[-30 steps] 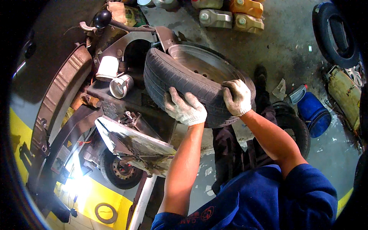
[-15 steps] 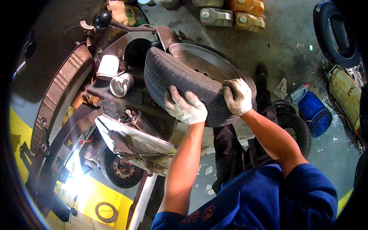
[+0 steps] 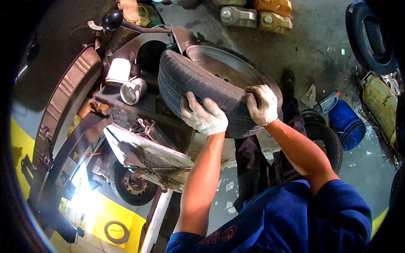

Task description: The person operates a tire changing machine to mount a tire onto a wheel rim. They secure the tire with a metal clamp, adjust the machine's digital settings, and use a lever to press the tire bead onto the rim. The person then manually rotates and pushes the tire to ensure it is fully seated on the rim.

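Note:
A car wheel (image 3: 211, 90), a worn black tyre on a steel rim, stands tilted in front of me against a tyre-changing machine (image 3: 122, 90). My left hand (image 3: 204, 114), in a whitish knit glove, holds the tyre's tread from the near side, fingers bent and a little apart. My right hand (image 3: 262, 105), gloved too, is closed over the upper edge of the tyre near its right end, fingers curled toward the rim. The tyre's far and lower sides are hidden. Just left of the wheel, a white cup (image 3: 118, 71) and an open tin (image 3: 133, 91) stand on the machine.
A ball-ended lever (image 3: 112, 20) rises at the upper left. Plastic jugs (image 3: 238, 17) stand at the back. At right lie a loose tyre (image 3: 352, 25), a blue bucket (image 3: 346, 124) and another tyre (image 3: 333, 147). A bright lamp (image 3: 84, 202) glares at lower left.
Both hands keep their hold on the tyre. The wheel has hardly moved; the whole view has shifted very slightly.

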The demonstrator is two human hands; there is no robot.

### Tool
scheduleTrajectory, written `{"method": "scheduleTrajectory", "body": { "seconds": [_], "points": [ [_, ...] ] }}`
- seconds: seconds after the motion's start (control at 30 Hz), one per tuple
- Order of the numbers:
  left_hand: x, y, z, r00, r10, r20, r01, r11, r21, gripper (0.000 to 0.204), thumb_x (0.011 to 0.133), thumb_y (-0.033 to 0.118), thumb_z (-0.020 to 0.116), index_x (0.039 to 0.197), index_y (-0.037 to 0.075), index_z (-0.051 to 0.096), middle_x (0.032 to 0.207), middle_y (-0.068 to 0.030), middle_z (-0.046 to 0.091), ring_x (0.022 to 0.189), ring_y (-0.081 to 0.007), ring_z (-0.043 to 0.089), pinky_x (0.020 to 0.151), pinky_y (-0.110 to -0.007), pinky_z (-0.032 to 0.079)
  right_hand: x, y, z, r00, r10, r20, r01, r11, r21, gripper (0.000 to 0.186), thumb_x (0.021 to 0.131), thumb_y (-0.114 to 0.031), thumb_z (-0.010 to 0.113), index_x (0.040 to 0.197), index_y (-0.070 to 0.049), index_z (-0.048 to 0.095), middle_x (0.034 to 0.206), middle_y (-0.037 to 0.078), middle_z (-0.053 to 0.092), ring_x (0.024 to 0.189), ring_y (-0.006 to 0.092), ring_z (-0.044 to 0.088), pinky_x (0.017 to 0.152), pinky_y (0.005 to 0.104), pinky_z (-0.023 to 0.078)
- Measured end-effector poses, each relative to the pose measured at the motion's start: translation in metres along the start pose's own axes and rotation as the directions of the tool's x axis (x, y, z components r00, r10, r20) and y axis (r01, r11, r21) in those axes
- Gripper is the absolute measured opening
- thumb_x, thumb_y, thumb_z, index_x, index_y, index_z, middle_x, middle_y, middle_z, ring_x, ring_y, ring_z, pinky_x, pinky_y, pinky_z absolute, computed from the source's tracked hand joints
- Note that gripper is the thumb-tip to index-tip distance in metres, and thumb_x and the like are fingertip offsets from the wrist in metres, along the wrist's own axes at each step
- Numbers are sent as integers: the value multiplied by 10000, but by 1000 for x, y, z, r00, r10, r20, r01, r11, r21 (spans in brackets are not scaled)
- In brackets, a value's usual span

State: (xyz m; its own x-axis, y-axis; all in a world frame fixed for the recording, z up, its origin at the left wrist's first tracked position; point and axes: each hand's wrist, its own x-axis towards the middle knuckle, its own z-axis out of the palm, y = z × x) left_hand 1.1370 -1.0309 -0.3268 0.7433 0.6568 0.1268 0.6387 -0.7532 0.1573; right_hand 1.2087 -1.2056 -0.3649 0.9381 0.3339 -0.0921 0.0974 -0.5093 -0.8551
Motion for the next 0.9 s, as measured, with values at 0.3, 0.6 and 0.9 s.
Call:
{"method": "scheduleTrajectory", "body": {
  "seconds": [0.3, 0.6, 0.9],
  "points": [
    [0, -1, 2, 998, 28, -55, -27, 999, 28, 536, 1050, 410, 555, 1450, 56, 593, 1340, -277, 584, 1182, -483, 570, 1000, -625, 457, -1, -3, -1, 1000, 4, -7, -3, 1000, 5, 129, 870, -96, 745, 990, -51, 744, 940, 160, 735, 865, 379, 691, 794, 464, 561],
    [1, 0, 1, 998, 26, -54, -26, 1000, 10, 546, 1062, 429, 540, 1453, 52, 595, 1345, -282, 584, 1190, -488, 568, 1018, -623, 446, -3, -2, 0, 1000, 1, -8, -1, 1000, 2, 134, 875, -98, 741, 1001, -50, 746, 943, 160, 734, 867, 378, 691, 793, 457, 560],
    [-2, -3, 2, 1000, -3, -28, 4, 1000, 8, 549, 1049, 421, 555, 1457, 56, 597, 1372, -289, 578, 1209, -492, 569, 1024, -621, 447, -4, -1, 2, 1000, -1, -13, 1, 1000, -3, 147, 873, -106, 750, 1009, -48, 746, 942, 156, 732, 867, 373, 690, 791, 458, 559]
  ]
}}
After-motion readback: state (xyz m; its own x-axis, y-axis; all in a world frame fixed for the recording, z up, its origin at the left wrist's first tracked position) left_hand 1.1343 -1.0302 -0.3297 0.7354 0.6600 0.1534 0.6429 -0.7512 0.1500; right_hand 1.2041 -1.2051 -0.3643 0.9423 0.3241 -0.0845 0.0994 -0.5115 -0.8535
